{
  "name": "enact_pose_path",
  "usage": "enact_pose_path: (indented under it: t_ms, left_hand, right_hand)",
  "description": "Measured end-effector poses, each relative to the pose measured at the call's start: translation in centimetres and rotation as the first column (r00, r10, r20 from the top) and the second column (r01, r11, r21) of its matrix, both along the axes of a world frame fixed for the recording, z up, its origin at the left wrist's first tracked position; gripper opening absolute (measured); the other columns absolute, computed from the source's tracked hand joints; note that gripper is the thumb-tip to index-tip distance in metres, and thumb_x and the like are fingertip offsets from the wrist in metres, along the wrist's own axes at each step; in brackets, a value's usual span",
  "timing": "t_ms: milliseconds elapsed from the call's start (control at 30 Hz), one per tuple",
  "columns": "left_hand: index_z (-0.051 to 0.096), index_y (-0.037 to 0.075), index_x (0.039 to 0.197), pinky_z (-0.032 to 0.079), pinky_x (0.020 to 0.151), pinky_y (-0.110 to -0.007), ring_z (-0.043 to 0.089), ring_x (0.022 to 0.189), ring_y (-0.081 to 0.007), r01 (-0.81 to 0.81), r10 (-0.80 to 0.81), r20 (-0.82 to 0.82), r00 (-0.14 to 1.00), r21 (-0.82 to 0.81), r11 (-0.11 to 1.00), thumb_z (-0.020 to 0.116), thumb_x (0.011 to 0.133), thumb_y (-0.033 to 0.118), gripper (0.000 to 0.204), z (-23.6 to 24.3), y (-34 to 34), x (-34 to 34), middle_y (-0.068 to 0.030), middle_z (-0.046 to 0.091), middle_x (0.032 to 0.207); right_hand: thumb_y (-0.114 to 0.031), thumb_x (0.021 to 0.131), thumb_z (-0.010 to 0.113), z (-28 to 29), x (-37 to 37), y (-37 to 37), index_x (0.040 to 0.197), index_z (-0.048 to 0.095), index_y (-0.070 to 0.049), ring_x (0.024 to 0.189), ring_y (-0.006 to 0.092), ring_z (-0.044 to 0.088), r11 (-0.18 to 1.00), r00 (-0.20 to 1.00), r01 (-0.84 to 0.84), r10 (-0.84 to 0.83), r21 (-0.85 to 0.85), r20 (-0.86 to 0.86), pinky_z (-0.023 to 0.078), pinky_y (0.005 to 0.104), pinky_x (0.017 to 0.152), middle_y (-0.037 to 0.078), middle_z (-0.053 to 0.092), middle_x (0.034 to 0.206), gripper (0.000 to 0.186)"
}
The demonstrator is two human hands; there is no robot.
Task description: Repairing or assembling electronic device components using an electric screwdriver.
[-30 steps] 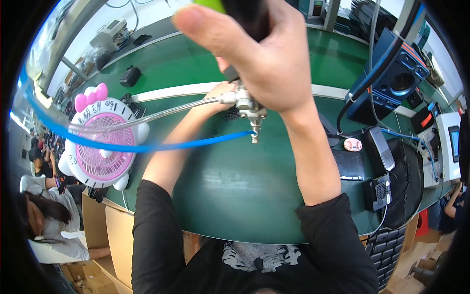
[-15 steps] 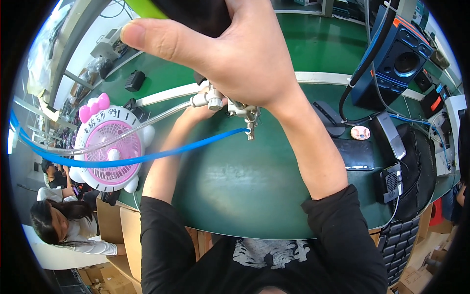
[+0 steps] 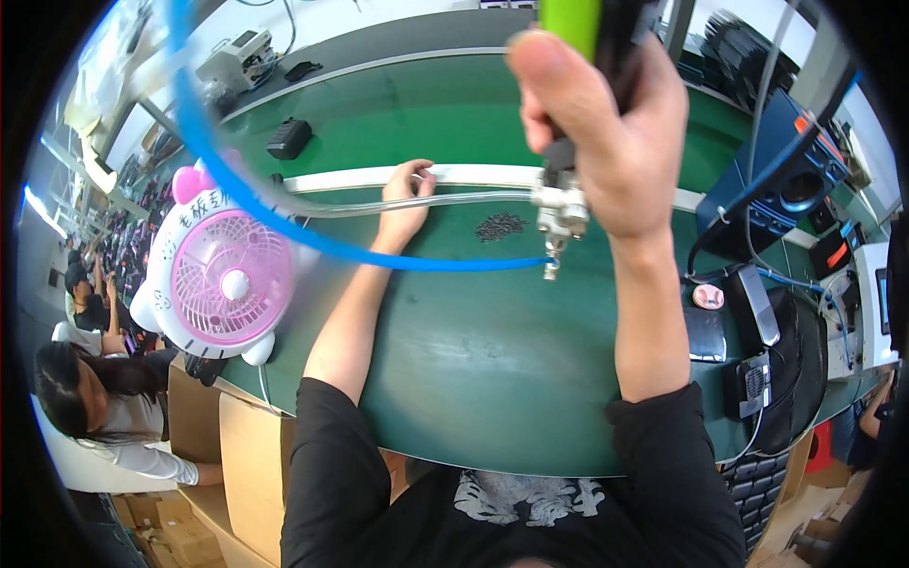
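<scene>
My right hand (image 3: 620, 142) grips an upright green-and-black tool (image 3: 568, 24) with a metal fitting (image 3: 559, 213) at its lower end, from which a blue hose (image 3: 417, 260) and a clear tube (image 3: 445, 197) run left. My left hand (image 3: 405, 199) is by the white ledge (image 3: 483, 175), fingers curled; what they hold, if anything, is too small to make out. A pile of small dark parts (image 3: 500, 225) lies on the green mat (image 3: 473, 350) between my hands.
Left stand a pink-and-white fan (image 3: 227, 279), a black case (image 3: 290, 138) and cardboard boxes (image 3: 251, 454). Right are a blue speaker (image 3: 767, 180), black bag (image 3: 791, 398), small pink container (image 3: 707, 296), devices and cables. A co-worker (image 3: 104, 398) sits at the lower left.
My right hand has moved right with the tool, swinging the hoses along. My left hand, earlier partly hidden behind it, now shows, as does the pile of dark parts.
</scene>
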State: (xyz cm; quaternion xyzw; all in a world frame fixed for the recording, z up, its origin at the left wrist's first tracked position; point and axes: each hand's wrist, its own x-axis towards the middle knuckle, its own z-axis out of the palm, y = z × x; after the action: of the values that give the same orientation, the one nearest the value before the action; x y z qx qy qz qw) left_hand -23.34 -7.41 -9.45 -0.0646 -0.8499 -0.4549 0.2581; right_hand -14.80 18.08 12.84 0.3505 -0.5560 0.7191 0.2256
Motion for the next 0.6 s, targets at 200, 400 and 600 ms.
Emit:
enact_pose_path:
  t_ms: [200,400,600]
  left_hand:
    - [0.062,0.001,0.108,0.051,0.073,-0.034,0.062,0.075,-0.0210,0.101,-0.102,-0.011,0.995,-0.105,0.989,0.066,0.086,0.006,0.023,1.4,2.3,1.1,-0.0119,0.064,0.095]
    - [0.063,0.001,0.107,0.051,0.069,-0.032,0.060,0.070,-0.0192,0.123,-0.130,-0.110,0.985,-0.065,0.990,0.066,0.085,0.007,0.023,0.9,1.5,0.8,-0.0104,0.064,0.093]
    - [0.065,0.004,0.104,0.053,0.072,-0.038,0.065,0.077,-0.0267,0.083,-0.084,-0.039,0.996,-0.038,0.996,0.062,0.087,0.012,0.019,1.0,1.8,1.0,-0.0127,0.066,0.093]
  right_hand:
    - [-0.035,0.095,0.063,0.3,0.1,0.8,0.111,0.054,0.003,0.058,0.0109,0.054,0.999,1.000,-0.004,0.003,0.036,0.016,0.043,0.0228,0.054,0.007,0.057,0.075,0.042]
    - [-0.027,0.092,0.069,-0.3,-0.4,-0.3,0.097,0.059,0.002,0.056,0.0092,0.054,0.999,1.000,-0.018,0.018,-0.049,-0.003,0.041,0.0216,0.053,0.004,0.058,0.071,0.031]
    - [-0.033,0.095,0.063,-1.4,-1.0,-0.6,0.109,0.051,0.004,0.060,0.0133,0.054,0.996,0.998,-0.055,0.055,-0.064,-0.003,0.044,0.0246,0.056,0.008,0.055,0.077,0.042]
